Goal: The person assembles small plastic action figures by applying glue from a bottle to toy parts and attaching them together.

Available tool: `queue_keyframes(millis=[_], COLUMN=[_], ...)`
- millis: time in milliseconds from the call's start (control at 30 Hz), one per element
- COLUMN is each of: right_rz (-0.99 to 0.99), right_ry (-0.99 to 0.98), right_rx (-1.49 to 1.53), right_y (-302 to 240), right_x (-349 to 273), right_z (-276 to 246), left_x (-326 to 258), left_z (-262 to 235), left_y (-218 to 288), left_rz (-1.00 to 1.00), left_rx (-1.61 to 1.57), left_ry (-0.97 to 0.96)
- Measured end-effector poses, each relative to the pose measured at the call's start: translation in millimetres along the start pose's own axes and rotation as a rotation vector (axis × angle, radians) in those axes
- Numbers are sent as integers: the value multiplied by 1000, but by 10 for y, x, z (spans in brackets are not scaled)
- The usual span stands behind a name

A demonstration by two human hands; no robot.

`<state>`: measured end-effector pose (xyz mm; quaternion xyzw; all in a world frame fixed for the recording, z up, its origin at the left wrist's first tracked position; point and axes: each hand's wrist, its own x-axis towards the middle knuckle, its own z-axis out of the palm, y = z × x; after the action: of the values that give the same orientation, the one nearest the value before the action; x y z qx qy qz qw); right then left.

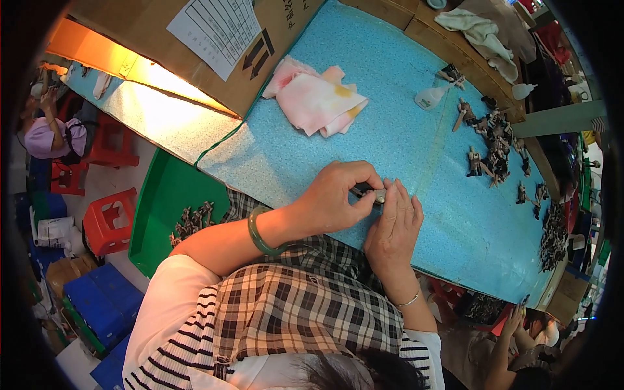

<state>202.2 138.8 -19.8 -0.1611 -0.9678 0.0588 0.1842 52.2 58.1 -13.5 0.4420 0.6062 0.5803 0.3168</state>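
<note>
Head view: a green tray (pixel 155 201) holds small dark parts (pixel 193 221); a stained cloth (pixel 313 101) lies on the blue table (pixel 461 221). The left hand (pixel 333 198) pinches a small greyish piece (pixel 379 195) over the table; the right hand (pixel 395 227) meets it, grip unclear. Farther right lie dark figures (pixel 498 148).

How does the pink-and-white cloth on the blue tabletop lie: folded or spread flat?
Folded, loosely: the cloth shows overlapping layers and creases rather than one flat sheet.

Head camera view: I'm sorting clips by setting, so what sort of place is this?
Probably a factory or workshop: small dark figurine-like pieces lie heaped on a blue worktop, and more lie in a green tray.
</note>
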Motion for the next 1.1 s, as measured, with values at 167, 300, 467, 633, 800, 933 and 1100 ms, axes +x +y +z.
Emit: queue_keyframes(millis=[167,300,467,633,800,933,1100], right_rz=[3,1,-4,89,76,28,33], right_ry=[-10,-2,13,-18,18,-15,67], right_rx=[8,-4,-8,241,238,131,58], right_y=[2,4,3,27,44,43,34], right_x=[-3,-20,-36,-38,66,166,178], right_z=[0,0,7,-66,-171,-145,-73], left_x=[-62,-65,-74,-64,-115,-128,-148], left_z=[-2,-15,58,33,31,28,12], left_y=[-57,-67,-53,-53,4,-5,-63], left_rz=[113,148,45,70,125,224,350], left_rx=[138,49,2,96,202,322,544], left_ry=[44,50,86,47,60,27,-44])
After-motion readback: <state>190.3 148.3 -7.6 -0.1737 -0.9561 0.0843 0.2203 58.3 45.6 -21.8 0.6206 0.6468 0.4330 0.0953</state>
